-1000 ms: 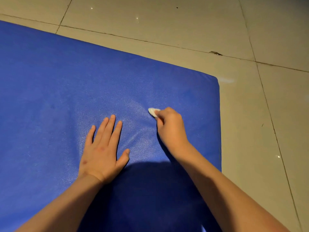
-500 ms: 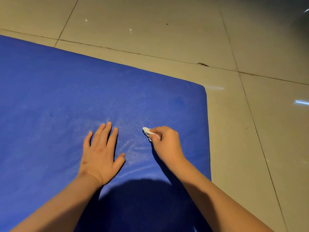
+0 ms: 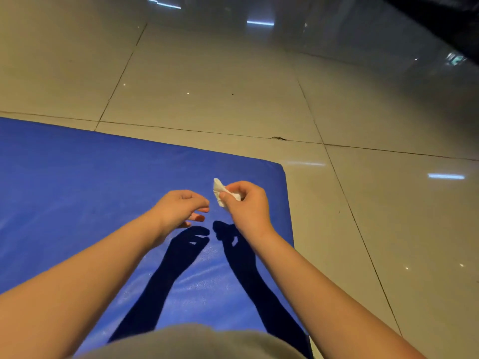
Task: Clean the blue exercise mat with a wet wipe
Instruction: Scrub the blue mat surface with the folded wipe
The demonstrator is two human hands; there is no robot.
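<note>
I see the blue mat has a smooth, slightly shiny skin like plastic, with wet-looking streaks near me. The wipe looks like soft, crumpled white paper. The floor is glossy beige tile.

The blue mat was cut off by the left edge and partly hidden under the left forearm and right forearm. Most of the wet wipe was covered by the curled fingers of the right grip. The fingertips of the left grip were partly hidden behind its back. A grey garment was cropped at the bottom edge. A dark shape at top right could not be identified.
</note>
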